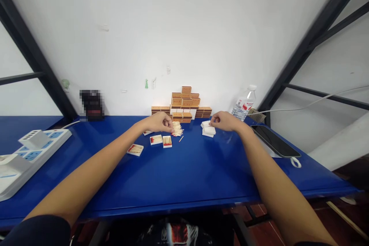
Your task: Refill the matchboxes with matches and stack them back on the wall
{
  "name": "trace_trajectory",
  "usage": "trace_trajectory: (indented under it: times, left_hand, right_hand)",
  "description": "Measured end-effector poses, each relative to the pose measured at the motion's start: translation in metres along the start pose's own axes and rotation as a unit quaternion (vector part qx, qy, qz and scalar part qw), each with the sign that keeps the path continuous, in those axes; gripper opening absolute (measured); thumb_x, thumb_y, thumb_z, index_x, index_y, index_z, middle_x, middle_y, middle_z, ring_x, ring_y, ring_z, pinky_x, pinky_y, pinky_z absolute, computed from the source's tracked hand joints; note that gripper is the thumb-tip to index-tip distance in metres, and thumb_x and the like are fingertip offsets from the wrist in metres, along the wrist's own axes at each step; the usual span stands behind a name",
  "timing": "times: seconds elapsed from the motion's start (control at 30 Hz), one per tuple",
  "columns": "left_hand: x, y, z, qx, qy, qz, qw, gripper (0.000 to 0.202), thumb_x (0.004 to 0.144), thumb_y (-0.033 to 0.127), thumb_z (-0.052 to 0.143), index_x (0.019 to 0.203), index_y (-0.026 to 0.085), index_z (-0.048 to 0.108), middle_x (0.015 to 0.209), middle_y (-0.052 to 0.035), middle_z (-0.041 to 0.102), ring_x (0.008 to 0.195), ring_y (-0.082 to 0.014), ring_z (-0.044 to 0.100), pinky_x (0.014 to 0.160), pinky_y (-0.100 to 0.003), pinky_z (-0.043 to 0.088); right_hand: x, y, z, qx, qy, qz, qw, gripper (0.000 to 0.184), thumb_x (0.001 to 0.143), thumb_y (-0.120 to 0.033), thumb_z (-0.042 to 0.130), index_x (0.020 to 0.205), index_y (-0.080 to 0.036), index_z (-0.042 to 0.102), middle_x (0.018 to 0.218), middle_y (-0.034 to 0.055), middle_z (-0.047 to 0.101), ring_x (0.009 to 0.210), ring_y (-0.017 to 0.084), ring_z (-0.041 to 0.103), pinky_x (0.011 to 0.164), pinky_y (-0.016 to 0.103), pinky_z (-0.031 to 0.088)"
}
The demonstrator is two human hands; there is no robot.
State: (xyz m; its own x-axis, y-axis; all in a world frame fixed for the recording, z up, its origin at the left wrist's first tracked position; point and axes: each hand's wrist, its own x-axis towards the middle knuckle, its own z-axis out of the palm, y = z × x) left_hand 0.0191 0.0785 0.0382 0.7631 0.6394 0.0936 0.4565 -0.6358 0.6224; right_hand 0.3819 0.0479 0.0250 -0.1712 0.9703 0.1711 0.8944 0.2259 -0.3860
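Observation:
My left hand [159, 122] is closed, its fingertips pinched together at the left edge of a pile of loose matches [177, 128]. Whatever those fingers hold is too small to make out. Matchbox trays filled with red-tipped matches, such as this front one [135, 149], lie below and beside that hand; one is partly hidden behind it. A single match [181, 138] lies apart from the pile. On the right, my right hand [225, 121] pinches the edge of a white matchbox tray [209, 130] on a small stack of similar trays.
Matchbox covers [186, 102] are stacked in stepped rows against the wall. A water bottle [245, 103] and a phone [275, 140] are at the right. On the blue table's [184, 177] left side sit a power strip [37, 153] and a dark blurred object [92, 105].

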Motion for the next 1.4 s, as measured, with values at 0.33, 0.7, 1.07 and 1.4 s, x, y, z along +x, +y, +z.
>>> trace_trajectory:
  times: [0.33, 0.7, 1.07, 1.4]
  left_hand:
    - [0.005, 0.007, 0.013, 0.151, 0.093, 0.022, 0.984, 0.007, 0.077, 0.024, 0.074, 0.073, 0.019, 0.076, 0.061, -0.0013, 0.067, 0.055, -0.0146, 0.056, 0.055, -0.026, 0.035]
    - [0.012, -0.02, 0.027, 0.221, 0.16, 0.013, 0.962, 0.015, 0.085, 0.016, 0.065, 0.088, 0.019, 0.079, 0.094, -0.0082, 0.077, 0.087, -0.0244, 0.07, 0.08, -0.032, 0.049]
    - [0.009, -0.017, 0.024, 0.247, 0.17, -0.02, 0.954, 0.016, 0.085, 0.018, 0.065, 0.094, 0.02, 0.077, 0.095, -0.0056, 0.076, 0.089, -0.0215, 0.07, 0.079, -0.029, 0.051]
    - [0.008, -0.032, 0.025, 0.248, 0.135, -0.063, 0.957, 0.012, 0.078, 0.029, 0.072, 0.082, 0.02, 0.079, 0.081, -0.0035, 0.075, 0.076, -0.0197, 0.068, 0.065, -0.028, 0.045]
  right_hand:
    - [-0.005, -0.087, 0.058, 0.114, -0.093, -0.231, 0.962, 0.019, 0.079, -0.032, 0.081, 0.094, -0.021, 0.077, 0.076, -0.0008, 0.062, 0.067, 0.015, 0.055, 0.06, 0.025, 0.039]
    - [0.008, -0.104, 0.104, 0.076, 0.001, -0.241, 0.967, 0.005, 0.094, -0.017, 0.07, 0.089, -0.018, 0.07, 0.083, 0.0019, 0.064, 0.074, 0.014, 0.057, 0.067, 0.024, 0.037]
    - [0.007, -0.101, 0.097, 0.067, 0.083, -0.227, 0.968, 0.008, 0.094, -0.021, 0.069, 0.087, -0.018, 0.067, 0.08, 0.0004, 0.06, 0.071, 0.014, 0.053, 0.067, 0.025, 0.035]
    - [0.007, -0.095, 0.087, 0.059, 0.09, -0.192, 0.975, 0.008, 0.093, -0.019, 0.068, 0.085, -0.018, 0.067, 0.077, 0.0003, 0.059, 0.071, 0.014, 0.051, 0.065, 0.026, 0.033]
